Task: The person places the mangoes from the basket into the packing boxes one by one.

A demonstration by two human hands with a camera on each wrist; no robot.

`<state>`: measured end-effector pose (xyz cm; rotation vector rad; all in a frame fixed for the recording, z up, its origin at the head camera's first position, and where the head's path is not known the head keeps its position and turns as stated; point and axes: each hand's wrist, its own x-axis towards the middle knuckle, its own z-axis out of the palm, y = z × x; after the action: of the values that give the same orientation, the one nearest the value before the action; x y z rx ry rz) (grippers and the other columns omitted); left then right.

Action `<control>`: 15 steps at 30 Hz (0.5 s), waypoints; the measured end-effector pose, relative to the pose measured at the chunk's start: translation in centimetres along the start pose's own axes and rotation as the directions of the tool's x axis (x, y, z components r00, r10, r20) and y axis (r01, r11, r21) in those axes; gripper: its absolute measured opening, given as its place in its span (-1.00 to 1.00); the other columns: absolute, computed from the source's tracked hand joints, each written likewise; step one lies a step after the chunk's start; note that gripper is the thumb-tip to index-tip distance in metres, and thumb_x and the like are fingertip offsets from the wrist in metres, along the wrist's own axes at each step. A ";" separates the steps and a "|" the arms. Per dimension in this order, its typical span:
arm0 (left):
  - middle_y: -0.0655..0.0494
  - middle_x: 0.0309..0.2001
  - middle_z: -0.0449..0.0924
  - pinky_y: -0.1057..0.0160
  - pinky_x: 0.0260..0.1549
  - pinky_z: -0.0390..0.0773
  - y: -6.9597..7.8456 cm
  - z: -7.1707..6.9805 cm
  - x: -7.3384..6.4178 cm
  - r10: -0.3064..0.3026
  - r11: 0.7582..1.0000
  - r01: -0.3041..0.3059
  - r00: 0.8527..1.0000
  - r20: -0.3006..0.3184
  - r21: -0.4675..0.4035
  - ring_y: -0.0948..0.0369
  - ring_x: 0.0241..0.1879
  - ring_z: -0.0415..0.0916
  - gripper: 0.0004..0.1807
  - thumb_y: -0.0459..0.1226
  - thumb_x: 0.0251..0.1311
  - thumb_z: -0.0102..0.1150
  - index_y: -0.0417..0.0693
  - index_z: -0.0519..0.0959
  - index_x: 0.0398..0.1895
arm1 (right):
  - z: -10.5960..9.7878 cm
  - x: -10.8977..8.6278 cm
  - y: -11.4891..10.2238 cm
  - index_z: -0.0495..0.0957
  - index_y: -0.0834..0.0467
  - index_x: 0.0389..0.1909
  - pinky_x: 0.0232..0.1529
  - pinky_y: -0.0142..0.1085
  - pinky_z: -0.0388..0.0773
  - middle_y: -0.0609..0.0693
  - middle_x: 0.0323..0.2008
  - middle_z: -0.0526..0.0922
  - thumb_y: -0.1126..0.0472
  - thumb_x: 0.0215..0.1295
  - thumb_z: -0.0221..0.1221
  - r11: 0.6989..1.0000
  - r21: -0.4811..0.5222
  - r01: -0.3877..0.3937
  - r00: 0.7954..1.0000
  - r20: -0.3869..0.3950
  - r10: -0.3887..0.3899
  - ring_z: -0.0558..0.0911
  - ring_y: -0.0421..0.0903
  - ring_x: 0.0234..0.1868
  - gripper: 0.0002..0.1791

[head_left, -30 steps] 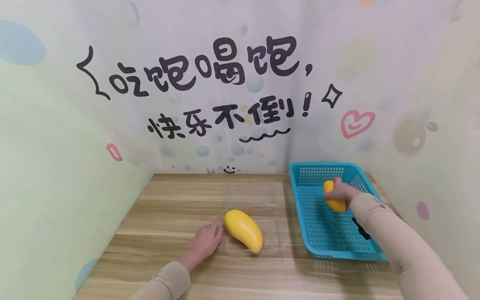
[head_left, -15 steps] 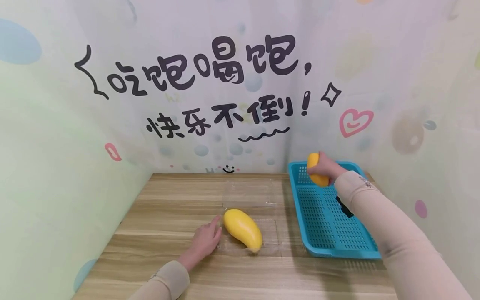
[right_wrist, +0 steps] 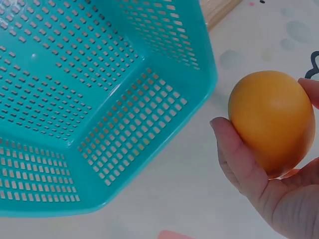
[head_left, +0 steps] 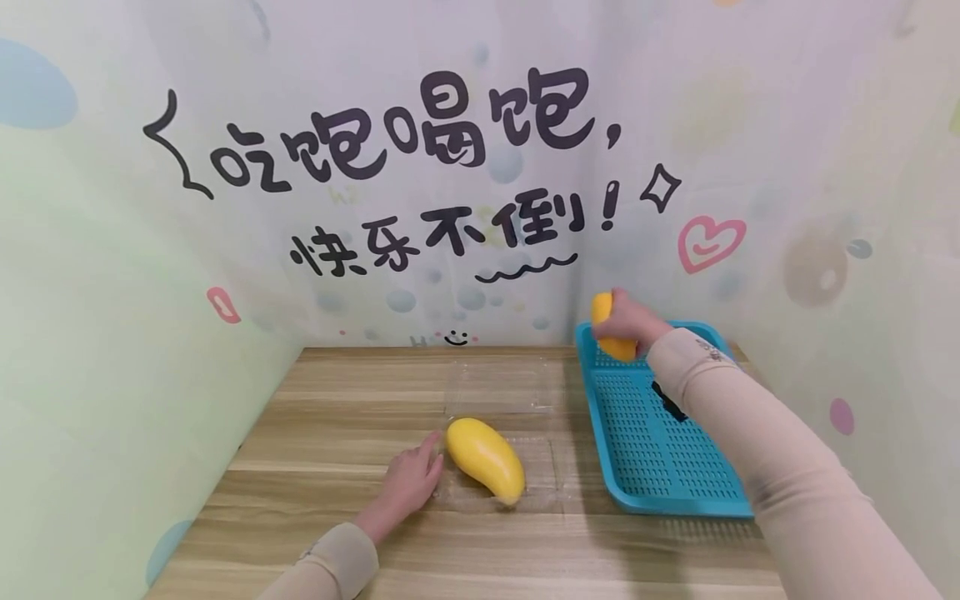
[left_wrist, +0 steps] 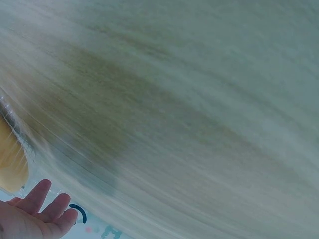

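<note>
My right hand [head_left: 633, 321] grips an orange-yellow mango [head_left: 617, 331] above the back left corner of the blue basket [head_left: 678, 505]. In the right wrist view, the thumb and fingers hold the mango [right_wrist: 271, 122] by its sides, clear of the basket rim. A second, brighter yellow mango [head_left: 486, 460] lies in a clear plastic box [head_left: 543, 467], whose lid [head_left: 498, 387] is folded back behind it. My left hand [head_left: 408, 482] rests at the box's left edge with fingers extended; in the left wrist view its fingers [left_wrist: 55, 209] look relaxed.
The basket stands at the right of the wooden table [head_left: 322, 433]. A printed curtain wall [head_left: 375, 50] closes off the back, with side walls left and right. The black wrist strap piece [head_left: 669, 402] hangs under the right sleeve.
My right hand has lifted the mango up from inside the basket and carried it leftward and back, over the rim corner. The left hand and the boxed mango stay put.
</note>
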<state>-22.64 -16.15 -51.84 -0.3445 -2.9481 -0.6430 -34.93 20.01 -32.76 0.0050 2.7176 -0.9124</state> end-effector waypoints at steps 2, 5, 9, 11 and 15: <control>0.22 -0.72 0.22 -0.04 -0.13 0.45 0.0 0.0 0.0 0.002 1.000 -0.002 1.000 -0.002 -0.001 0.18 -0.50 0.35 -0.51 -0.17 0.30 -0.12 -0.18 0.28 0.24 | 0.2 0.1 -0.7 -0.25 0.17 0.37 -0.51 -0.19 0.55 0.27 -0.08 0.29 0.12 0.05 0.18 1.000 -0.023 0.004 1.000 -0.005 -0.004 0.40 0.17 -0.15 -0.02; 0.22 -0.72 0.22 -0.04 -0.14 0.46 0.0 0.0 0.1 0.006 1.000 -0.006 1.000 -0.007 -0.003 0.20 -0.52 0.33 -0.52 -0.18 0.29 -0.11 -0.18 0.28 0.24 | 0.9 0.3 -1.6 -0.24 0.16 0.37 -0.51 -0.17 0.57 0.26 -0.09 0.31 0.09 0.04 0.18 0.999 -0.039 0.010 1.000 -0.002 -0.010 0.42 0.16 -0.17 -0.02; 0.22 -0.72 0.22 -0.06 -0.10 0.44 0.0 0.0 0.1 0.004 1.000 -0.004 1.000 -0.013 -0.004 0.10 -0.41 0.47 -0.52 -0.18 0.29 -0.10 -0.18 0.29 0.24 | 2.1 0.4 -2.9 -0.18 0.11 0.36 -0.49 -0.15 0.57 0.24 -0.08 0.32 0.08 0.02 0.20 0.999 -0.030 0.026 1.000 0.006 -0.026 0.42 0.15 -0.16 -0.04; 0.21 -0.72 0.23 -0.07 -0.07 0.43 0.0 0.0 0.1 -0.001 1.000 0.001 1.000 -0.010 -0.008 0.03 -0.33 0.51 -0.52 -0.18 0.29 -0.11 -0.18 0.28 0.24 | 2.9 0.3 -3.5 -0.15 0.09 0.35 -0.47 -0.17 0.55 0.23 -0.07 0.33 0.09 0.03 0.22 0.999 -0.016 0.033 0.999 0.011 -0.032 0.41 0.14 -0.14 -0.05; 0.20 -0.71 0.24 -0.08 -0.06 0.42 0.1 0.0 0.0 -0.009 1.000 0.009 1.000 -0.002 -0.012 0.02 -0.31 0.51 -0.51 -0.18 0.29 -0.11 -0.17 0.27 0.25 | 4.5 0.0 -4.7 -0.17 0.06 0.37 -0.45 -0.20 0.52 0.21 -0.04 0.33 0.09 0.04 0.23 0.999 0.003 0.042 0.999 0.016 -0.042 0.41 0.13 -0.13 -0.03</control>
<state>-22.62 -16.10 -51.80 -0.3312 -2.9471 -0.6619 -34.15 13.54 -33.43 -0.0591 2.7110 -0.9242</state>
